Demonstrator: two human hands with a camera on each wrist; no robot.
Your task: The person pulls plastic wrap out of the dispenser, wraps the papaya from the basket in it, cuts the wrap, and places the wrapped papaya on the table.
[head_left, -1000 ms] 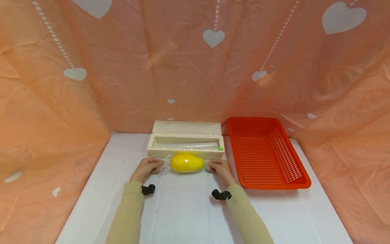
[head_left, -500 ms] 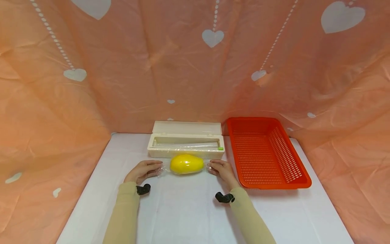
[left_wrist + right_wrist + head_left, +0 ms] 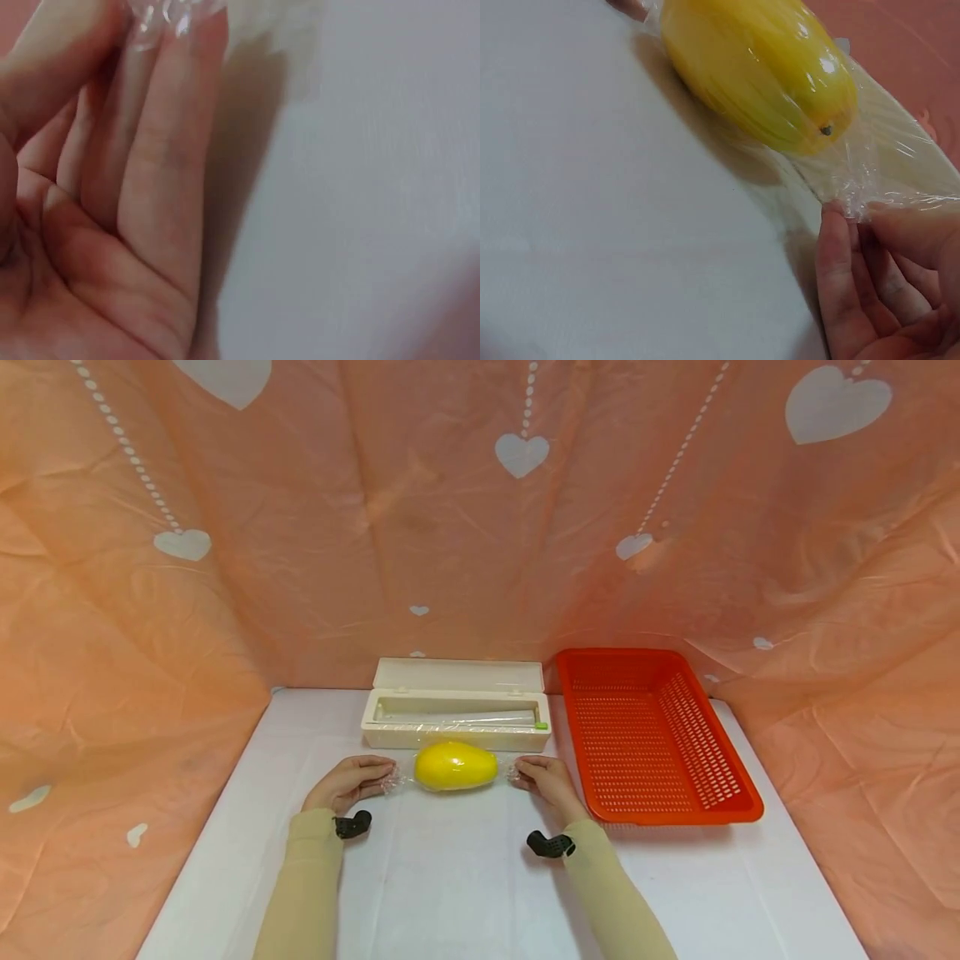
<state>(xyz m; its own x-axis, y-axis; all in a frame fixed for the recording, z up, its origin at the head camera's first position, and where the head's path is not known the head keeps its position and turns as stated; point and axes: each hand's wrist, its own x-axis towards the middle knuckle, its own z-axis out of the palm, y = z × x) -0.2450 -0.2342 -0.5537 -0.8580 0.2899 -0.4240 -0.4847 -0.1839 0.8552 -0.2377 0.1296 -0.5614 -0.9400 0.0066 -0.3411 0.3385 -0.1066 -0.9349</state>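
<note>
Fingers of both my hands pinched clear plastic film; only the right-wrist view showed the yellow oval fruit's dark spot.

Table: white surface, faintly creased. Directly upon it: at twelve o'clock, one cream oblong box, hinged lid raised; at two o'clock, just beside the box, one red basket, perforated, oblong.

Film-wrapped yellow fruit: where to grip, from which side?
Likely by the gathered ends of the clear film, from left and right, as the left hand and right hand pinch them. The yellow fruit is smooth and rounded, its long axis running between the hands; the open cream box is close behind.
</note>
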